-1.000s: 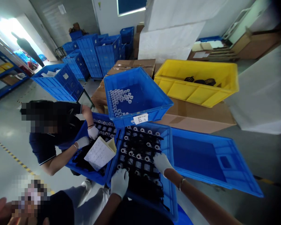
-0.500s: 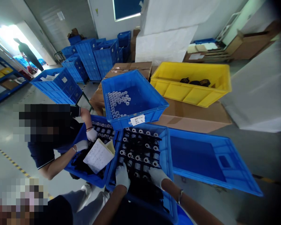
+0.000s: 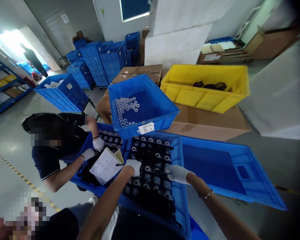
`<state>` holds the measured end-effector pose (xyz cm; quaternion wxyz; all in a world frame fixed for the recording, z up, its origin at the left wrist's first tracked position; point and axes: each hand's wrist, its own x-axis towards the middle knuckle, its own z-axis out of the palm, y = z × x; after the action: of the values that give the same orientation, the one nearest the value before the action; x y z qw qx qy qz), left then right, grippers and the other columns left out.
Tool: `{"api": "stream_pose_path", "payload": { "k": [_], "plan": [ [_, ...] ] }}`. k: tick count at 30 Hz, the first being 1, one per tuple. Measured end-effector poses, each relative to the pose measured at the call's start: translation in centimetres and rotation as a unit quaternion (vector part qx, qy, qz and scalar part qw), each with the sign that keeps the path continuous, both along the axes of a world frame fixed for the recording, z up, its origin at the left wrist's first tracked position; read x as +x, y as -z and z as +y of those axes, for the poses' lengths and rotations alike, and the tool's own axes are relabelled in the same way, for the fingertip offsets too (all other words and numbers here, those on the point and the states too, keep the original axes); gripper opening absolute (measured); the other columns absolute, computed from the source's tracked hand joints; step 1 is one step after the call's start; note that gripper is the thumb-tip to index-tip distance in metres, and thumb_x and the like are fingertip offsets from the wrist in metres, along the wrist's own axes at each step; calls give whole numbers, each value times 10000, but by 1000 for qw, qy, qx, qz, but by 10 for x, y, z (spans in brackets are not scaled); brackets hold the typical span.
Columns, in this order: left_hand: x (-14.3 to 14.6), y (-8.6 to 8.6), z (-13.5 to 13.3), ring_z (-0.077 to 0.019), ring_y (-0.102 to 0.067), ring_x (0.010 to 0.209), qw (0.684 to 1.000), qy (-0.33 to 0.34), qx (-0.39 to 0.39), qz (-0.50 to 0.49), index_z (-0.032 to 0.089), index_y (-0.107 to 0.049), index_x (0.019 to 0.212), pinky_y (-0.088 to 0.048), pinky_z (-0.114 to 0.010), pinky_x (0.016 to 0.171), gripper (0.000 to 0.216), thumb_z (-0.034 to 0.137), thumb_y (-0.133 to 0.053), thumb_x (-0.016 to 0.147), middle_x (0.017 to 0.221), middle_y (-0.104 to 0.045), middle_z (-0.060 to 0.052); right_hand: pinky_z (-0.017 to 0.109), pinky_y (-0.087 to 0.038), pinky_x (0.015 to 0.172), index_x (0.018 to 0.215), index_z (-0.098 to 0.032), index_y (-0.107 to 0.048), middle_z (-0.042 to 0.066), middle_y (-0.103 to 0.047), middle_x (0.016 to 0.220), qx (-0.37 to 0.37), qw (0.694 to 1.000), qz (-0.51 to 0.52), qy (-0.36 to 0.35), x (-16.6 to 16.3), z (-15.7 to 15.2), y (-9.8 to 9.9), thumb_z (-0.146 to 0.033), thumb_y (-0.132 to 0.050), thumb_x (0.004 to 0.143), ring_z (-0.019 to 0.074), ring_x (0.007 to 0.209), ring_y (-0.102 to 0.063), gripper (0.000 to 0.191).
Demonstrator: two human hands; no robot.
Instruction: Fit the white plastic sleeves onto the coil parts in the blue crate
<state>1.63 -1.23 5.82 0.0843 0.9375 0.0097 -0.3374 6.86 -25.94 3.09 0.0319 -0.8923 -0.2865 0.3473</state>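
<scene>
In front of me a blue crate [image 3: 186, 200] holds rows of black strip-like parts carrying white rings and clear pieces. My left hand [image 3: 133, 166], in a white glove, is closed at the left end of one black strip [image 3: 152, 172], and a dark tip sticks out left of the fist. At the same strip's right end, my gloved right hand [image 3: 178, 173] has its fingers bent and pressed together on it. The fingertips are partly hidden among the dark parts. Loose black pieces [image 3: 150, 201] lie at the crate's near end.
Left of me a co-worker's gloved hands [image 3: 98, 144] are over another blue crate with a paper sheet [image 3: 106, 166]. A blue bin [image 3: 155, 100] with white rings sits beyond my crate. Behind are a yellow bin [image 3: 197, 100] and cartons; a blue crate [image 3: 212, 166] stands right.
Both my hands have moved away from me up the crate, to a row farther back, the right hand also shifting right. The left hand has closed. The co-worker's hands stay nearly still.
</scene>
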Motion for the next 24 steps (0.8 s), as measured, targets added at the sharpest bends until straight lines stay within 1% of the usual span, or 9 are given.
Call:
{"api": "stream_pose_path", "payload": {
  "k": [2, 4, 6, 9, 13, 17, 20, 22, 24],
  "plan": [
    [21, -8, -3, -260, -554, 1101, 996, 55, -10, -63, 317, -668, 1028, -399, -409, 929, 325, 234, -639, 715, 1180, -681, -21, 304, -470, 798, 1176, -161, -653, 128, -678, 1140, 23, 995, -79, 56, 10, 0, -4, -135, -440, 859, 238, 1002, -650, 383],
    [34, -16, -7, -253, -553, 1086, 982, 105, -8, -157, 286, -659, 990, -396, -418, 928, 234, 231, -563, 784, 1152, -684, -44, 316, -464, 843, 1264, -155, -599, 133, -654, 1176, 41, 980, -171, 94, 14, -2, 0, -165, -407, 912, 240, 1049, -627, 401],
    [38, -24, -12, -254, -567, 1027, 961, 135, -8, -242, 245, -647, 969, -421, -414, 879, 203, 267, -484, 850, 1079, -689, -81, 339, -467, 832, 1239, -153, -616, 126, -672, 1107, 55, 963, -247, 96, 15, -7, 11, -216, -394, 945, 252, 1005, -628, 374],
    [31, -36, -17, -251, -577, 974, 943, 158, -27, -292, 204, -640, 969, -444, -398, 824, 268, 309, -401, 911, 1021, -681, -88, 353, -461, 833, 1190, -147, -647, 122, -671, 1133, 89, 931, -339, 98, 13, -17, 32, -255, -389, 964, 255, 977, -619, 360],
    [13, -62, -13, -213, -595, 962, 915, 179, -122, -340, 222, -650, 1008, -461, -364, 826, 306, 336, -370, 959, 991, -692, -41, 357, -431, 917, 1149, -160, -675, 105, -667, 1188, 140, 904, -394, 92, 10, -21, 48, -247, -414, 958, 249, 1093, -577, 334],
    [15, -105, 11, -146, -596, 1041, 866, 106, -224, -434, 262, -642, 1132, -468, -311, 928, 298, 325, -398, 973, 1097, -694, -9, 383, -412, 974, 1108, -193, -705, 77, -694, 1156, 150, 907, -387, 78, 9, -17, 50, -223, -419, 945, 242, 1124, -573, 331],
    [49, -132, 37, -134, -582, 1079, 822, 27, -228, -521, 253, -631, 1148, -459, -306, 997, 309, 328, -380, 983, 1127, -684, -12, 383, -444, 933, 1083, -197, -723, 73, -711, 1120, 146, 907, -389, 66, 10, -17, 48, -189, -393, 940, 233, 1076, -600, 360],
    [89, -140, 54, -140, -571, 1117, 824, -25, -193, -532, 228, -604, 1181, -445, -307, 1037, 339, 332, -342, 993, 1174, -662, -26, 384, -469, 903, 1065, -194, -734, 73, -722, 1093, 142, 904, -399, 51, 10, -17, 46, -173, -381, 937, 229, 1043, -618, 377],
    [136, -140, 67, -168, -565, 1143, 866, -55, -120, -483, 197, -559, 1240, -440, -330, 1050, 372, 320, -311, 993, 1219, -629, -55, 383, -496, 871, 1054, -204, -744, 66, -731, 1071, 133, 900, -414, 25, 11, -19, 47, -152, -384, 926, 226, 1014, -636, 385]
  ]
}}
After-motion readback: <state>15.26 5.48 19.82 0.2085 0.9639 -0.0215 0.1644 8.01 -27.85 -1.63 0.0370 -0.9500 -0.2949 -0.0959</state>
